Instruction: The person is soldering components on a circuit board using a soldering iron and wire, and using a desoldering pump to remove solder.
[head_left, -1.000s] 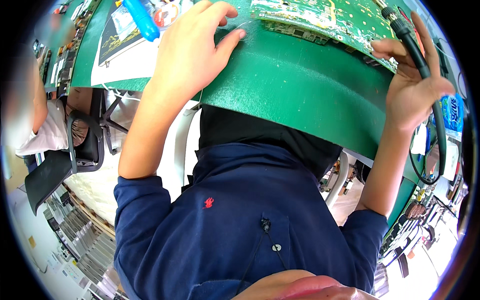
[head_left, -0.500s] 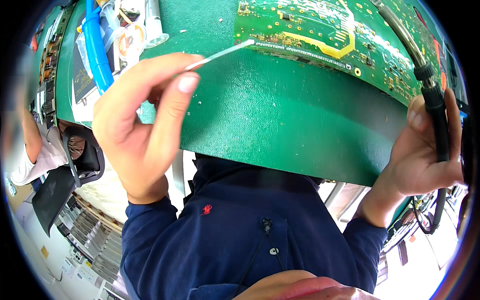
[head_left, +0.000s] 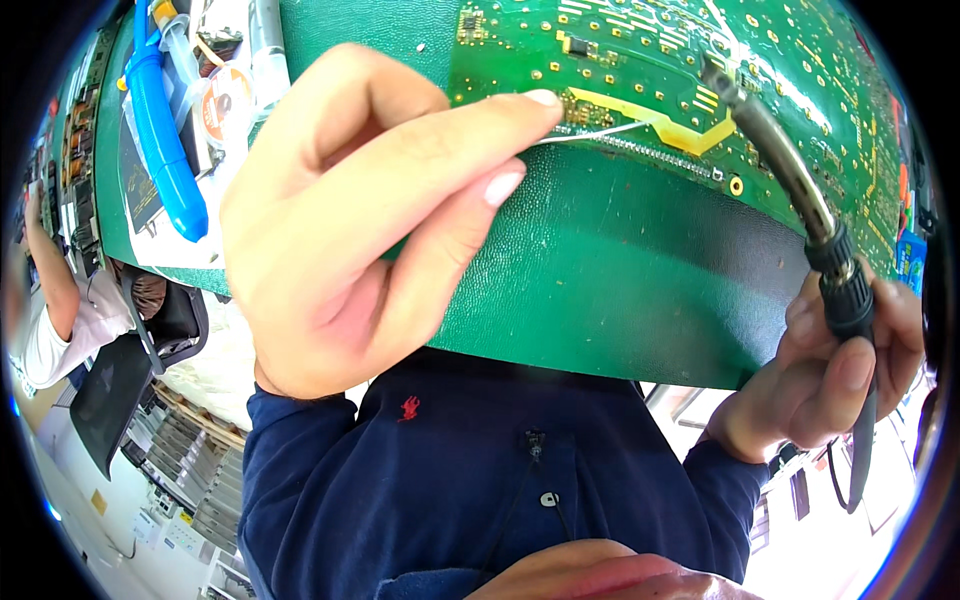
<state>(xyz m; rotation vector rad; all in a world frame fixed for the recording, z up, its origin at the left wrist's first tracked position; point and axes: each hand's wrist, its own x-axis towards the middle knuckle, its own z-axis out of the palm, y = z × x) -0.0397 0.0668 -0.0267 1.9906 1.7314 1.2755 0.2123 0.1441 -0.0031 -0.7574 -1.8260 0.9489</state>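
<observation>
Pinched between thumb and index finger of my left hand (head_left: 350, 230) is a thin silvery solder wire (head_left: 605, 132). Its free end lies over the near edge of a green circuit board (head_left: 620, 75), by a long row of soldered contacts (head_left: 665, 158) and a yellow band (head_left: 690, 138). My right hand (head_left: 840, 375) is closed around the black handle of a soldering iron (head_left: 795, 185). The iron's dark tip points far left over the board, right of the wire's end; the tip is blurred, and whether it touches the board I cannot tell.
A green mat (head_left: 570, 270) covers the table. At the left lie a blue tubular tool (head_left: 168, 150), a clear syringe (head_left: 267, 45) and a round reel with an orange label (head_left: 227, 105). Another person (head_left: 70, 310) sits at the far left beside a black chair (head_left: 180, 310).
My left hand has moved right and away from me, carrying the wire along the contact row. The iron's tip has come left and nearer, and my right hand's fingers have closed more around its handle.
</observation>
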